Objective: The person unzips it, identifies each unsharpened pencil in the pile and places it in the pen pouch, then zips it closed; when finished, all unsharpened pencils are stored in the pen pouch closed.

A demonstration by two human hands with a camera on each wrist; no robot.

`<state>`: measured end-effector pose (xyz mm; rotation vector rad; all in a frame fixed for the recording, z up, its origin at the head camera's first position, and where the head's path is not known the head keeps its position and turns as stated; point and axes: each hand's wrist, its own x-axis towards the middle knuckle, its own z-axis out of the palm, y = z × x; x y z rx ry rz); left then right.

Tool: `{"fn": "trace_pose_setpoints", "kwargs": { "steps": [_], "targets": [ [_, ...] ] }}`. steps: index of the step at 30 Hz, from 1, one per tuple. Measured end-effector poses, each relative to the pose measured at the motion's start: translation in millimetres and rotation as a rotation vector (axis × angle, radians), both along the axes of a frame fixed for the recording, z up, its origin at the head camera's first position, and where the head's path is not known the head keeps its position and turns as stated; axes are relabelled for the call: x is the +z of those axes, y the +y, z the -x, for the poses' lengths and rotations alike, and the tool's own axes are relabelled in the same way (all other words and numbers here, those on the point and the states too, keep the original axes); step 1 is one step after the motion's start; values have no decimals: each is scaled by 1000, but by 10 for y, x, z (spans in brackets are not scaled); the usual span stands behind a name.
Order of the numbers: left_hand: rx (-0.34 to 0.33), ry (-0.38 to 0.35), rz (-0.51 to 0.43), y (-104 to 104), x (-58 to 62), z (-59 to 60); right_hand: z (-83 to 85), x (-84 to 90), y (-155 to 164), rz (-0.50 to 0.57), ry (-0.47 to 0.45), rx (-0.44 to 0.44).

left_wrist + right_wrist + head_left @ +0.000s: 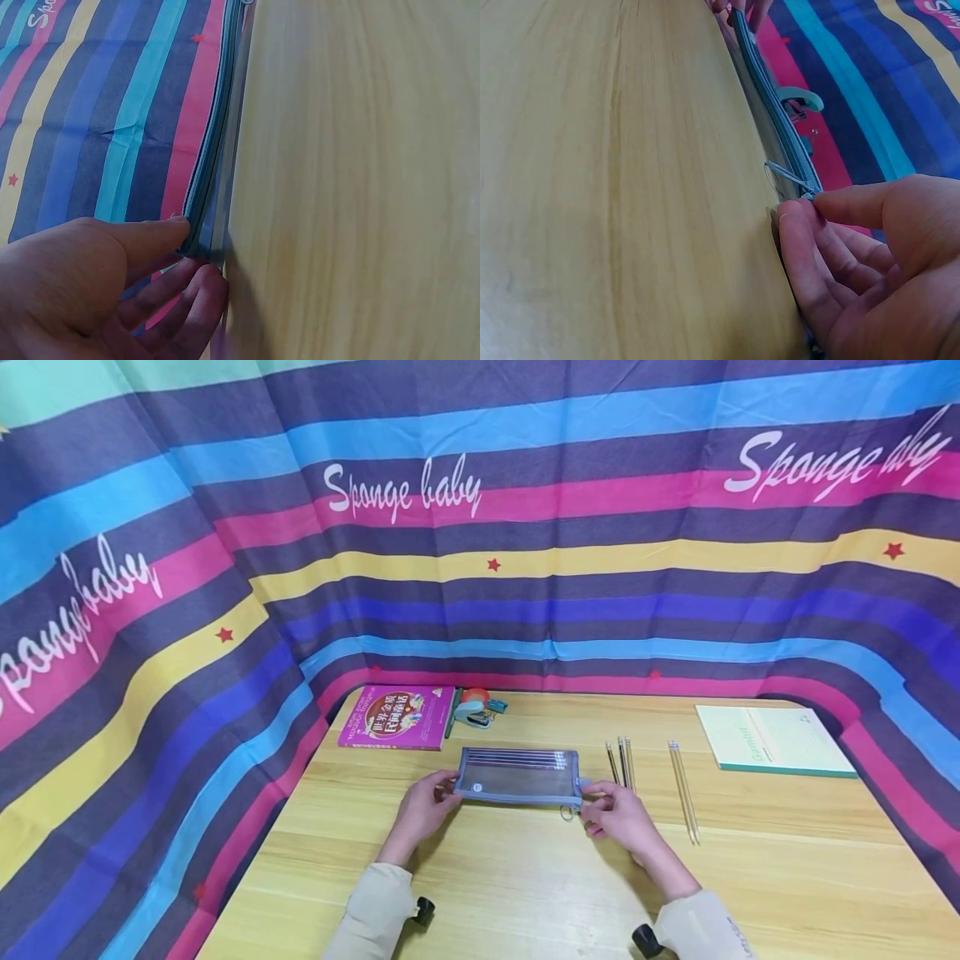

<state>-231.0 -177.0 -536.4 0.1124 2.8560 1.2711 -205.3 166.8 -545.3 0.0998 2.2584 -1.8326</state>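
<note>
Mesh pencil case [519,776] lies flat on wooden table [525,885], mid-desk. Left hand [424,808] pinches its left end between thumb and fingers; right hand [619,814] pinches the right end at the zipper. Loose pencils [621,763] lie just right.

Pink book [396,717], stapler [472,713], green notebook [772,740] — loose pencils [621,762] on table [787,877].
</note>
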Motion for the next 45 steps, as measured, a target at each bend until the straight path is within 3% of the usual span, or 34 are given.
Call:
{"fn": "trace_pose_setpoints", "kwargs": {
  "steps": [23, 28, 32, 36, 40, 45],
  "targets": [
    [-21, 0, -28, -38, 54, -2, 20, 52, -4, -21, -5, -11],
    [-27, 19, 18, -90, 133, -1, 30, 157, 100, -93, 63, 12],
    [-58, 69, 98, -197, 301, 11, 6, 365, 292, -247, 186, 73],
    [-91, 132, 246, -366, 544, 19, -50, 656, 543, -456, 363, 104],
    [-113, 240, 451, -546, 770, 37, -115, 908, 811, -678, 589, 45],
    [-96, 419, 670, -739, 978, 59, -144, 1046, 1171, -1016, 904, -41]
  ]
}}
